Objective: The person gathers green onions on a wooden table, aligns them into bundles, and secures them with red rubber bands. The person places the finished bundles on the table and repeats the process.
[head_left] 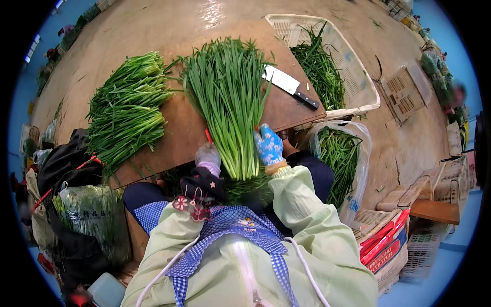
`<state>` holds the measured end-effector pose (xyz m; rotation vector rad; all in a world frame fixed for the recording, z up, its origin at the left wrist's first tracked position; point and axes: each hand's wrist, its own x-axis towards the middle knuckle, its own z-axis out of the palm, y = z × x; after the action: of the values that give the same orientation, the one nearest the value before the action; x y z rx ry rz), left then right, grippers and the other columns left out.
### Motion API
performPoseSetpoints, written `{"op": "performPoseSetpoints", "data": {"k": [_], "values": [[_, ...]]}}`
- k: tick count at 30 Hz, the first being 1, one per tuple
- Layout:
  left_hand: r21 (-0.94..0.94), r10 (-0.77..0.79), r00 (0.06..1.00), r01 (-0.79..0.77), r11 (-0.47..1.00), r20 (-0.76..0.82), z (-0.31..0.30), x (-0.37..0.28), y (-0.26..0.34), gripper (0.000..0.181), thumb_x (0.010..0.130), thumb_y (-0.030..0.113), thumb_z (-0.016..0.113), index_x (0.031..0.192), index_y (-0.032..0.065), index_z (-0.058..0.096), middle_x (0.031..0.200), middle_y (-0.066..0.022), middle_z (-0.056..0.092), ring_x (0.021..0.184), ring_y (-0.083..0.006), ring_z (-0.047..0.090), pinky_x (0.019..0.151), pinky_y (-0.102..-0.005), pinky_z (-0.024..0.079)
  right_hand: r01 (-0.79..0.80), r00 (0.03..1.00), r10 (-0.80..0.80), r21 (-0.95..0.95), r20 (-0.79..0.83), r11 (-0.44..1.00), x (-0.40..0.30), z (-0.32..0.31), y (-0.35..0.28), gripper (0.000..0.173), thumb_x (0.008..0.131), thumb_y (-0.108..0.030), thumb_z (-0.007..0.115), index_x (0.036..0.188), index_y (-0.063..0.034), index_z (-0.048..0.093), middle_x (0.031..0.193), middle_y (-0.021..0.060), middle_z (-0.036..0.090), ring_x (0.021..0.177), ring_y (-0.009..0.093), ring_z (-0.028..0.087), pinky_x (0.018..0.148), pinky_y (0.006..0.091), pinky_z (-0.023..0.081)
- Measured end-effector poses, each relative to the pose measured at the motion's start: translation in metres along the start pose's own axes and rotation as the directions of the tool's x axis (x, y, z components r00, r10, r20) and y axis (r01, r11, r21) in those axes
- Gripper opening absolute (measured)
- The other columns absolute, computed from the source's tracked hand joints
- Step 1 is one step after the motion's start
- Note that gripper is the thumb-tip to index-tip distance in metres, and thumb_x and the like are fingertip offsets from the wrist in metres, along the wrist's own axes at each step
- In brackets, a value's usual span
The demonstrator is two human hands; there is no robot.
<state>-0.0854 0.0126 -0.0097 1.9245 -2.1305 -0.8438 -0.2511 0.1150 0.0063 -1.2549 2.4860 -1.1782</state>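
Note:
A large bundle of garlic chives (230, 99) lies across the wooden board (176, 126), leaves pointing away and pale stems overhanging the near edge. My left hand (208, 155), in a greyish glove, is at the left of the stems and grips one end of a red strip (208, 136). On the opposite side my right hand (269, 145), in a blue floral glove, pinches another red bit of strip by the stems. Whatever part of the strip passes under the bundle is hidden. A cleaver (285, 82) with a black handle rests right of the leaves.
Several chive bunches (130, 111) are piled on the board's left. At right stand a white plastic crate (356, 80) and a clear plastic bag (362, 146), both holding greens. A wrapped bundle (90, 215) sits at lower left; a fertilizer sack (387, 249) is at lower right.

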Motion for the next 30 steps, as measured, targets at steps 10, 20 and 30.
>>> {"op": "performPoseSetpoints", "data": {"k": [10,20,30], "values": [[-0.292,0.152,0.987,-0.129,0.948,0.057,-0.018,-0.043,-0.047,0.042,0.091,0.036,0.043,0.085,-0.0021,0.061,0.078,-0.0197,0.063,0.072,-0.0332,0.059,0.066,-0.0383,0.044,-0.139,0.985,0.105,0.260,0.139,0.956,-0.033,-0.040,0.021,0.022,0.080,-0.026,0.061,0.084,-0.0045,0.058,0.081,0.0171,0.060,0.079,0.036,0.057,0.067,0.0375,0.045],[-0.756,-0.166,0.853,0.516,0.402,0.494,-0.026,-0.038,-0.017,0.045,0.088,0.038,0.051,0.099,-0.0046,0.058,0.090,-0.0142,0.065,0.080,-0.0246,0.063,0.069,-0.0340,0.052,-0.499,0.817,0.557,0.663,0.147,0.558,-0.017,-0.008,0.095,0.026,0.081,-0.019,0.065,0.095,0.0026,0.063,0.084,0.0063,0.065,0.065,0.014,0.057,0.063,0.0264,0.046],[-0.818,-0.339,0.823,0.538,0.204,0.457,-0.033,-0.053,0.004,0.033,0.088,0.027,0.056,0.099,-0.0046,0.058,0.090,-0.0157,0.064,0.073,-0.0276,0.063,0.067,-0.0377,0.053,-0.304,0.843,0.531,0.890,0.085,0.340,-0.012,-0.047,0.029,0.013,0.086,-0.010,0.058,0.092,-0.0010,0.066,0.073,0.0020,0.062,0.050,0.008,0.051,0.048,0.0201,0.042]]}}
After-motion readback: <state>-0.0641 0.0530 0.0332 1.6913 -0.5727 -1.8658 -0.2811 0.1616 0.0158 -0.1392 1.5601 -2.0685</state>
